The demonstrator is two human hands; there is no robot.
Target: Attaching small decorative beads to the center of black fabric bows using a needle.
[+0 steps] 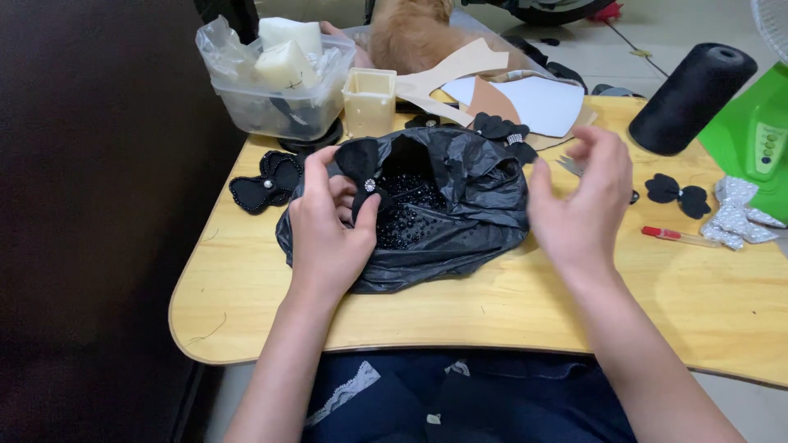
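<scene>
A black plastic bag (476,197) lies open on the small wooden table (509,312), with black beads (406,221) inside it. My left hand (328,234) rests at the bag's left edge and pinches a black fabric bow (361,168) with a small shiny centre. My right hand (579,205) hovers at the bag's right edge, fingers spread and curled, holding nothing.
Another black bow (267,184) lies at the left. A clear plastic tub (279,102) with white blocks and a small cream box (369,98) stand behind. Paper and card patterns (525,98), a large black thread spool (694,98), a black bow (677,193), a red-tipped pen (677,236) and silver fabric (739,213) lie right.
</scene>
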